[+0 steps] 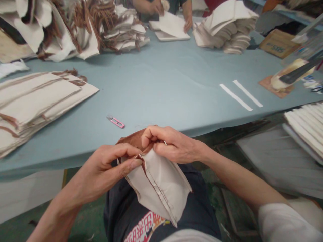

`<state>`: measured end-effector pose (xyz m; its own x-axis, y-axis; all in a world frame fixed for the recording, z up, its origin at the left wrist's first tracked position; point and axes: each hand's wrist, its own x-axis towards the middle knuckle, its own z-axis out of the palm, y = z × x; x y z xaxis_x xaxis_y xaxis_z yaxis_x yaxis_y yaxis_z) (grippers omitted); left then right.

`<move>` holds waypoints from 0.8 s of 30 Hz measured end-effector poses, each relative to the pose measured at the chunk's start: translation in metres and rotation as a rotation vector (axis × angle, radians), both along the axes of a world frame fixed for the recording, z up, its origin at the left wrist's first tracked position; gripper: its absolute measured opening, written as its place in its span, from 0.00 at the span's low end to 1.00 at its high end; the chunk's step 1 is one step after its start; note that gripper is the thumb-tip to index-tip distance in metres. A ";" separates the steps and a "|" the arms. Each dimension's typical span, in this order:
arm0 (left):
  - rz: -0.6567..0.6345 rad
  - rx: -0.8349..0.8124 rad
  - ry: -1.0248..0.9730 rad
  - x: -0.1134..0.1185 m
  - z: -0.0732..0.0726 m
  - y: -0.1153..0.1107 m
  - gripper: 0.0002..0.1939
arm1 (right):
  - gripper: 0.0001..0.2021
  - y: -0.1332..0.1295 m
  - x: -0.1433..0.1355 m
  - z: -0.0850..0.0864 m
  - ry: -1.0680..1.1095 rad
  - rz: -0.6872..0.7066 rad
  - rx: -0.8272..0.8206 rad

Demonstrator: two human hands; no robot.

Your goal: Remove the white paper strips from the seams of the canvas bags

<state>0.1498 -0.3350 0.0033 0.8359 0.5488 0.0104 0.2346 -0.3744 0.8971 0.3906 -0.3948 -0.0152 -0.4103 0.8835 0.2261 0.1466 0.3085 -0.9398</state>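
Note:
Over my lap, at the table's front edge, is a sewn piece [169, 178] with a cream face, brown edges and a seam running down its middle. My left hand [111, 168] pinches its upper edge beside the seam, thumb in front. Close by, my right hand [171, 143] grips the same edge with curled fingers; its fingertips are partly hidden. Brown material [133, 139] of the piece shows behind both hands. Beyond them on the table lies a pair of pink thread snips [116, 121], touched by neither hand.
Flat cream pieces with brown edges [37, 101] are stacked at left. Bigger piles [121, 30] stand behind. Two white strips [236, 97], a cardboard box [279, 43] and a glue-stained holder [280, 79] lie right. Across the blue table [161, 80], another person's hands [186, 23] handle cream sheets [173, 27].

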 end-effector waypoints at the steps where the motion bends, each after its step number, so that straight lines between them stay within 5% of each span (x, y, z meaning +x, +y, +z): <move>1: -0.001 -0.008 0.004 0.001 0.000 0.001 0.08 | 0.14 0.001 0.001 -0.001 -0.003 0.006 0.008; 14: 0.048 0.256 0.009 0.018 0.023 -0.014 0.13 | 0.02 -0.009 -0.006 0.012 -0.166 -0.065 0.202; 24: 0.018 0.204 -0.015 0.009 0.016 -0.012 0.14 | 0.03 -0.008 -0.007 0.013 -0.134 -0.031 0.280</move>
